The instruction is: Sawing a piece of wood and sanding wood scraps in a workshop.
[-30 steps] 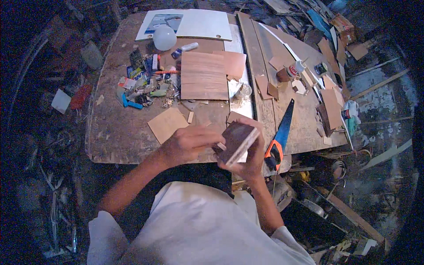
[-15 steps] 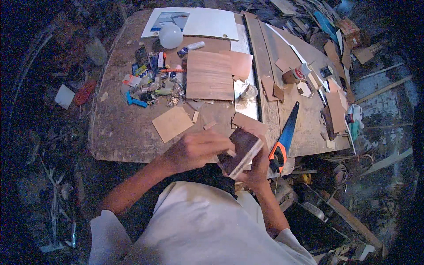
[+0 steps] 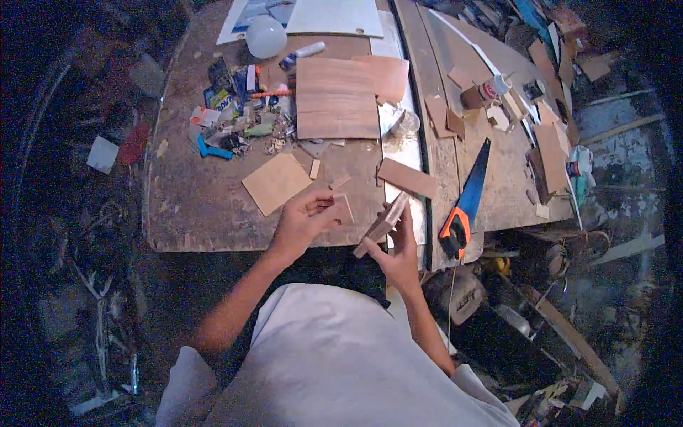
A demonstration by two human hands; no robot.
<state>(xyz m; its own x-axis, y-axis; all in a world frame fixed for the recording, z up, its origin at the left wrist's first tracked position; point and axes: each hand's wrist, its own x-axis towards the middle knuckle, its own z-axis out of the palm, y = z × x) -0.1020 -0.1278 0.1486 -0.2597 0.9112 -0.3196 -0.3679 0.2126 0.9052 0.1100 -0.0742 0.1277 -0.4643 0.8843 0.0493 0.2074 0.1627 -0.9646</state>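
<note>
My left hand (image 3: 306, 220) is closed on a small, thin wooden piece (image 3: 343, 208) over the table's near edge. Just to its right, my right hand (image 3: 398, 252) grips a dark wooden block with pale layered edges (image 3: 380, 226), now turned almost edge-on. A loose wooden strip (image 3: 407, 178) lies beyond the block, and a pale square board (image 3: 276, 183) lies beyond my left hand. A handsaw with an orange-and-black handle (image 3: 471, 192) rests to the right of my right hand.
The worn table (image 3: 178, 206) holds a pile of small items (image 3: 242, 121), stacked veneer sheets (image 3: 338, 96), a white globe (image 3: 265, 37), a white board (image 3: 334, 18), containers (image 3: 496, 87) and wood offcuts (image 3: 548, 156). Wood scrap (image 3: 541, 334) covers the floor at right.
My left hand has drawn back from the block and now holds the small piece apart from it. My right hand has turned the block from face-up to edge-on. The view has shifted slightly.
</note>
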